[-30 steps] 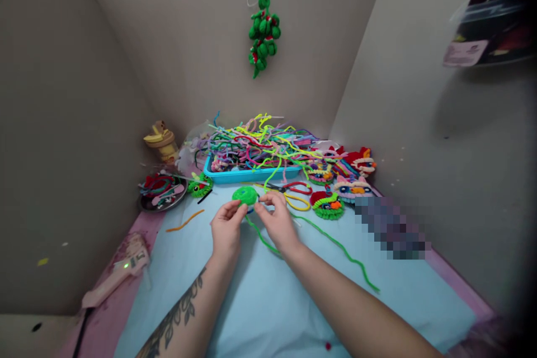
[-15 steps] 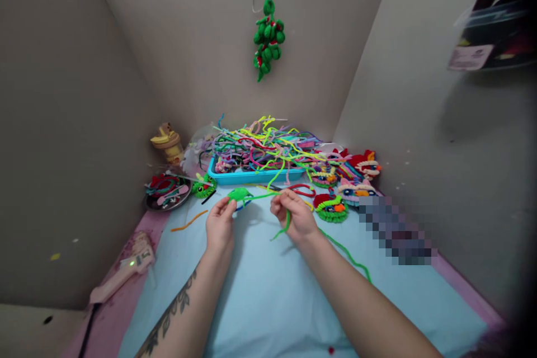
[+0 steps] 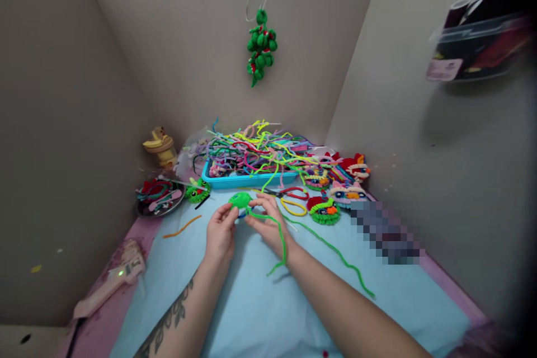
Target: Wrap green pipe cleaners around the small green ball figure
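Note:
My left hand (image 3: 220, 232) pinches the left edge of a small rounded green chenille-stem piece (image 3: 240, 199) above the blue cloth. At the piece's right side, the fingers of my right hand (image 3: 272, 229) close on its edge. A loose green chenille stem (image 3: 282, 239) runs from the piece over my right hand and hangs down, its end bent. Some blue shows beneath the piece, partly hidden by my fingers. Just beyond my right hand lie scissors (image 3: 293, 207) with red and yellow handles. Another long green stem (image 3: 335, 250) stretches across the cloth to the right.
A blue tray (image 3: 251, 181) heaped with colourful chenille stems stands at the back. Several finished chenille faces, one red and green (image 3: 323, 210), sit to its right. At left are a dark bowl (image 3: 145, 211), an orange stem (image 3: 182, 227) and a pink glue gun (image 3: 109, 282).
My right hand has moved left to the green piece, letting go of the stem it held out taut. That stem now droops over the hand. The view has shifted slightly.

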`<state>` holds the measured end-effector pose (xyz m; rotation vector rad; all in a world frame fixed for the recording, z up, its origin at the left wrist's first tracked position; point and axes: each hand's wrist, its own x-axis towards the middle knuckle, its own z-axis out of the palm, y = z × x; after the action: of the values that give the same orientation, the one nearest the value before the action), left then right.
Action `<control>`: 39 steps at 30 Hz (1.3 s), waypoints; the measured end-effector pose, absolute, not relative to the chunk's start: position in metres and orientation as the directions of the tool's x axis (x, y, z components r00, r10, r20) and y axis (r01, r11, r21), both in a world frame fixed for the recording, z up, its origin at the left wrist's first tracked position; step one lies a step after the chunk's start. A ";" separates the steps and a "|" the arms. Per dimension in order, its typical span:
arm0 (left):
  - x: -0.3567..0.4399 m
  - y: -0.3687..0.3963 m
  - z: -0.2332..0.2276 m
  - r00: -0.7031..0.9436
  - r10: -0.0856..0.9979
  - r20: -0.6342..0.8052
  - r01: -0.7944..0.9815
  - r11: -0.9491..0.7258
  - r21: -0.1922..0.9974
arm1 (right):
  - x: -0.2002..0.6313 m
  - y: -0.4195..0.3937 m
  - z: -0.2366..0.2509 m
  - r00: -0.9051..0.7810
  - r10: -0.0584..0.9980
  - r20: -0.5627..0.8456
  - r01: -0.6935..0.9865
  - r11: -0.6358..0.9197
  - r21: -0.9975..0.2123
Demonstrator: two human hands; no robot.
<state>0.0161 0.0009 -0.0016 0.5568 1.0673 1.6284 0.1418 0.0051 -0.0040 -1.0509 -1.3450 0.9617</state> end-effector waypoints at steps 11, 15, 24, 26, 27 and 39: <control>0.024 -0.005 0.000 -0.216 0.969 -0.115 -0.440 0.008 0.898 | 0.138 0.013 -0.015 0.109 0.991 0.082 -0.298 0.111 -0.948; 0.023 -0.006 0.003 -0.162 0.981 -0.106 -0.453 0.021 0.891 | 0.139 0.014 -0.012 0.110 0.992 0.054 -0.355 0.090 -0.931; 0.019 -0.005 0.005 -0.226 0.974 -0.023 -0.354 -0.060 0.933 | 0.137 0.005 -0.010 0.154 0.977 0.150 -0.129 0.170 -0.977; 0.018 -0.005 0.005 -0.210 0.977 -0.029 -0.354 -0.048 0.934 | 0.140 0.005 -0.007 0.160 0.971 0.177 -0.118 0.197 -0.973; 0.018 -0.005 0.005 -0.197 0.980 -0.033 -0.358 -0.040 0.933 | 0.142 0.006 -0.006 0.161 0.971 0.178 -0.124 0.199 -0.972; 0.014 -0.006 0.003 0.024 0.996 -0.082 -0.447 0.084 0.891 | 0.155 0.017 -0.001 0.038 0.990 0.133 -0.395 0.137 -0.908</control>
<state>0.0141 -0.0059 0.0033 0.8061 0.8983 1.3284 0.1553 0.0167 -0.0015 -0.8146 -0.9604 1.2670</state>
